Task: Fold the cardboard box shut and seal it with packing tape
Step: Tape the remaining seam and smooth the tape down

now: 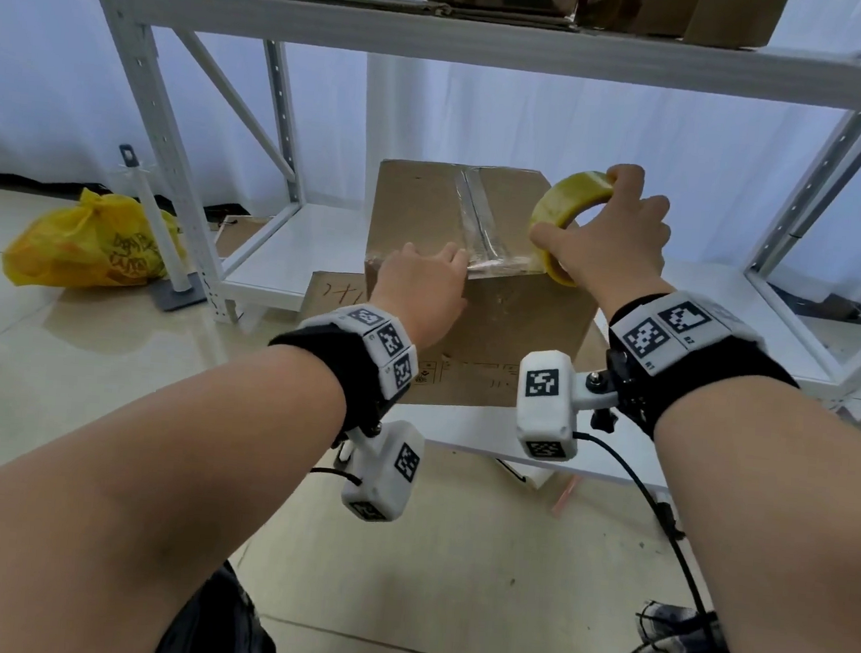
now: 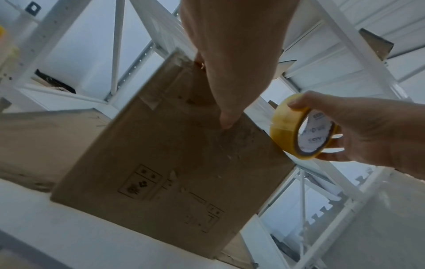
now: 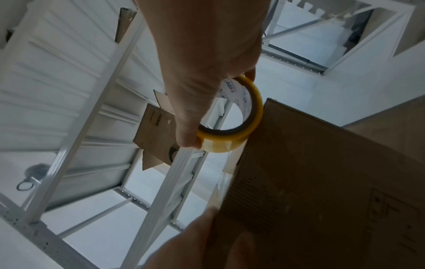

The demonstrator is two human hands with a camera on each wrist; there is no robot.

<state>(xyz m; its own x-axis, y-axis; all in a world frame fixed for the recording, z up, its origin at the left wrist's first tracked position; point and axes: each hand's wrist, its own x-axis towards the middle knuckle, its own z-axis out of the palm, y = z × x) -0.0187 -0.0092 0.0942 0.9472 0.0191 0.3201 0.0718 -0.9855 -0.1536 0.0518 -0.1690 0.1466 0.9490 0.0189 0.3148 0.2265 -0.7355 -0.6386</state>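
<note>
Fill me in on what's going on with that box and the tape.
A person is sealing a closed cardboard box that stands on a low white shelf. Clear tape already runs along the top centre seam. The left hand presses flat on the box's near top edge, where a strip of tape lies across it. The right hand grips a yellowish tape roll at the box's right top corner.

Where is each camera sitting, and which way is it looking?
Head: worn on the head, looking forward and down at the cardboard box; both forearms, left hand and right hand show.
Left wrist: under the left wrist, looking up along the box side; left fingers show.
Right wrist: under the right wrist, looking up at the tape roll in its grip.
Shared: all three show the box and tape roll.
</note>
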